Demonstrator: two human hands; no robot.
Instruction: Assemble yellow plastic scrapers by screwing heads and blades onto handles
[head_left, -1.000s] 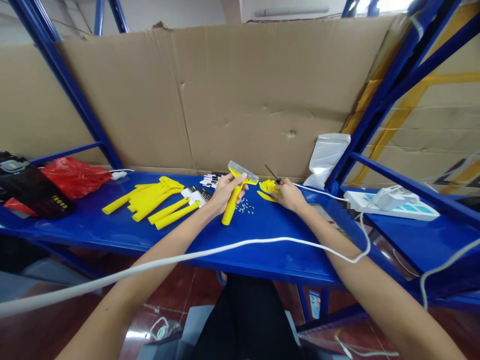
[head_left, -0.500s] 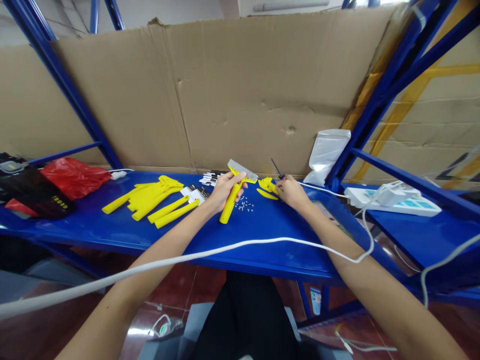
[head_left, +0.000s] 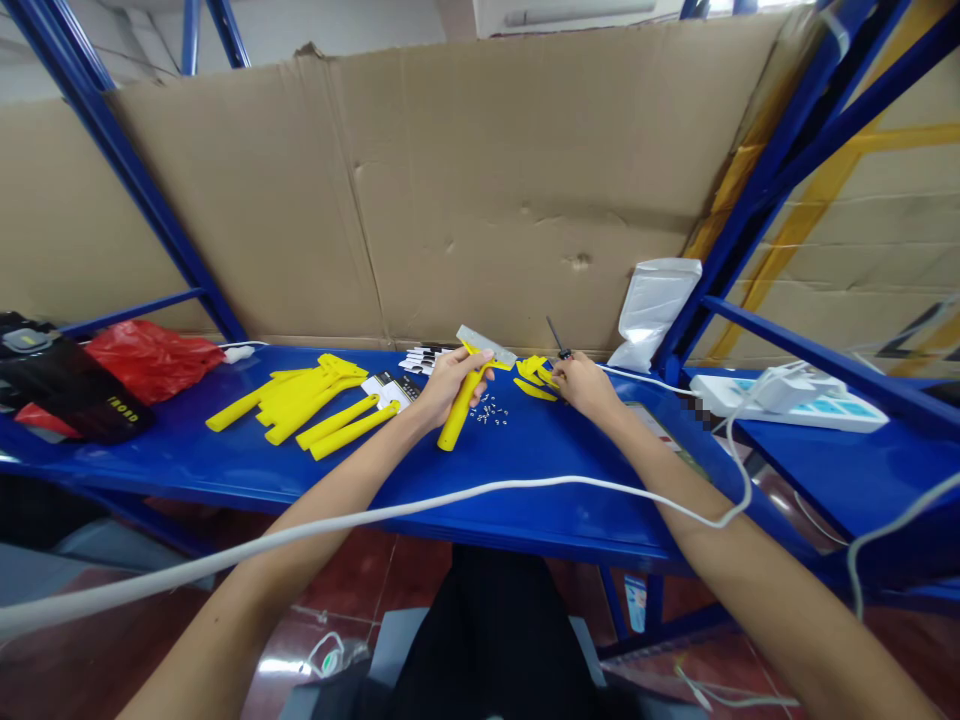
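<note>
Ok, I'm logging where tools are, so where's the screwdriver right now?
In the head view, the screwdriver is right of centre, held in the right hand, pointing up toward the cardboard, beside the small yellow pieces.

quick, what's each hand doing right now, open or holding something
Left hand: closed around a yellow-handled scraper.
Right hand: closed on a screwdriver-like tool; whether it also touches the small yellow pieces cannot be told.

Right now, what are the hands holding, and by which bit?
The left hand grips a yellow, T-shaped scraper high on its handle; the right hand holds a thin, dark-shafted tool by its handle end.
</note>
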